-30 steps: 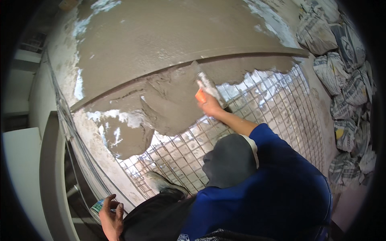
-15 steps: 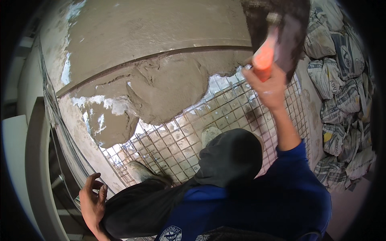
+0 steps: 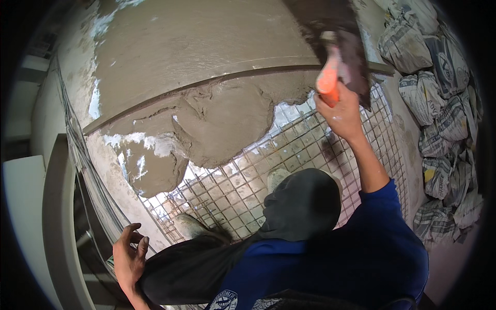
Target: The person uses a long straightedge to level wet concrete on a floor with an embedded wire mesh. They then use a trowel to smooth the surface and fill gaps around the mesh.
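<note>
My right hand [image 3: 341,114] grips the orange handle of a long, dark-bladed trowel [image 3: 356,62] at the upper right. Its blade reaches across the right part of a straight strip [image 3: 201,83], over wet mortar. Beyond the strip the mortar [image 3: 206,39] lies smooth. On the near side a rough, lumpy heap of mortar [image 3: 232,113] spreads over part of the wire mesh [image 3: 305,147]. My left hand [image 3: 129,256] is beside my bent, dark-clothed knee at the lower left, empty, with fingers loosely curled and apart.
Several stuffed sacks [image 3: 439,124] are piled along the right side. Cables [image 3: 85,160] run along the left edge, beside a dark upright beam [image 3: 57,222]. A shoe [image 3: 191,226] stands on the mesh near my left knee.
The trowel has moved left in my right hand, uncovering the strip's right end. My whole view has shifted slightly. My left hand keeps its loose pose beside the knee.
</note>
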Action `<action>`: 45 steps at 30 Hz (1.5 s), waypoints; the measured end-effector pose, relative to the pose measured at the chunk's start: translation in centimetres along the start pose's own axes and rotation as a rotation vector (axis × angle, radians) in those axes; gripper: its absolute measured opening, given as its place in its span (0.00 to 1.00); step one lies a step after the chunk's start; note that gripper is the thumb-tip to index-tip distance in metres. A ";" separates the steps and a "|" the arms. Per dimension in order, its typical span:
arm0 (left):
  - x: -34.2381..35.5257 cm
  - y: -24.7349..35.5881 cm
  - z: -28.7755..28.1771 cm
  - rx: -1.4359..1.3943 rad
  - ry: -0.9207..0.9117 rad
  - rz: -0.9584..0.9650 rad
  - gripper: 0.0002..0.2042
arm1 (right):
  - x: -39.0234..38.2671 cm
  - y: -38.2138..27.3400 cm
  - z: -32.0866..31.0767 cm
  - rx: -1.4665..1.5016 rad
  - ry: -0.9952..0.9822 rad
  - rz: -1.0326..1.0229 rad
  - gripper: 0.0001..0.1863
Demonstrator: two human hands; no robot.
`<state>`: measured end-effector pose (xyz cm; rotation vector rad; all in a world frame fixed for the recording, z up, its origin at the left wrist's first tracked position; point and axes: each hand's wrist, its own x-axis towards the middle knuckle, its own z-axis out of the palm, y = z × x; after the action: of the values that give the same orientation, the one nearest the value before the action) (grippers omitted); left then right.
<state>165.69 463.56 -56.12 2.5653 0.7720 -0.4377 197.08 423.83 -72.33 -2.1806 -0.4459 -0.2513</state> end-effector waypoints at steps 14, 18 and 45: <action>-1.4 1.1 0.0 -0.038 0.025 -0.119 0.18 | -4.2 5.3 17.2 0.006 -0.668 0.034 0.30; -2.8 0.4 0.0 -0.059 0.028 -0.188 0.18 | 0.2 1.3 25.0 -0.070 -0.865 -0.133 0.29; 0.9 -1.0 0.3 0.022 -0.013 0.108 0.16 | -3.2 7.7 6.4 0.116 -0.280 0.546 0.27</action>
<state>165.76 464.59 -57.01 2.6071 0.6235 -0.4308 197.37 423.94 -82.84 -2.1377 -0.0024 0.3721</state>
